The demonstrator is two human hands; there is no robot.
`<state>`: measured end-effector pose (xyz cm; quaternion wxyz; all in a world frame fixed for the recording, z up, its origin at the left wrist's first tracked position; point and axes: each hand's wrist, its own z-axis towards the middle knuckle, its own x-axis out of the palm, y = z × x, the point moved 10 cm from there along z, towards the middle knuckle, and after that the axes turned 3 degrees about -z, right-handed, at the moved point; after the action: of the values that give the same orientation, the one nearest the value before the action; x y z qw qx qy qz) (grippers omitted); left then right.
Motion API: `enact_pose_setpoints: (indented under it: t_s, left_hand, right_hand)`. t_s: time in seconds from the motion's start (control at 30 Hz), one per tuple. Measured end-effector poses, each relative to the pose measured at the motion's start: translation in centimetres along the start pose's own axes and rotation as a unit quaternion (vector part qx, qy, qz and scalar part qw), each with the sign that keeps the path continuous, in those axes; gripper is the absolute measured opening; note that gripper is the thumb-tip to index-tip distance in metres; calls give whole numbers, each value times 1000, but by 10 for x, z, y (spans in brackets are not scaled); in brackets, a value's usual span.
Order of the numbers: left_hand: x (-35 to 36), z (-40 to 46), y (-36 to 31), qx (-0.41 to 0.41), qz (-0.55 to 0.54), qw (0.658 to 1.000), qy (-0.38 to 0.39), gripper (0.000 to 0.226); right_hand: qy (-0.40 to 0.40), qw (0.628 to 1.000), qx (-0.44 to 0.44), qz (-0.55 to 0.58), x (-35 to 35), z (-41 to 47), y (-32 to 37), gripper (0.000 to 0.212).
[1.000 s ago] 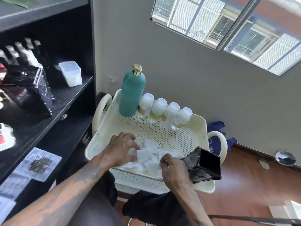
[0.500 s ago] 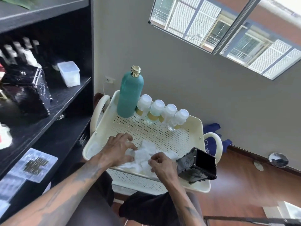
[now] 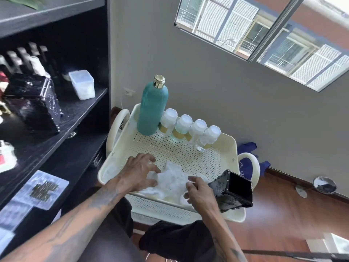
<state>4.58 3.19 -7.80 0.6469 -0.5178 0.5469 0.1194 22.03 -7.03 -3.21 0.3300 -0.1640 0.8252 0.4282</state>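
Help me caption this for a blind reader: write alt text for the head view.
The left hand and right hand rest on white cotton pads in a cream perforated tray, a tipped black box beside the right. A teal bottle and four white-capped jars line its far edge.

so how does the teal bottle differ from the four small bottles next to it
The teal bottle is far taller than the small bottles. The teal bottle has a gold cap, the small bottles white caps. Both stand upright in a row along the tray's far edge.
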Motion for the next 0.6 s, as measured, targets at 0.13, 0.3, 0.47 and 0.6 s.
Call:
enact_pose_setpoints:
  t_s: [0.13,0.3,0.47,0.6]
  left_hand:
    - [0,-1,0,3,-4,1000,1,42]
    - [0,0,-1,5,-1,1000,-2,42]
    - [-2,-1,-2,3,-5,1000,-4,40]
    - [-2,-1,-2,-2,1,1000,-1,41]
  right_hand:
    - [53,996,59,-45,9,0,-16,29]
    - [-24,999,-21,-22,-10,-3,0,22]
    - [22,988,-21,149,-7,-10,-9,18]
    - [51,976,-34,209,-3,-11,-12,36]
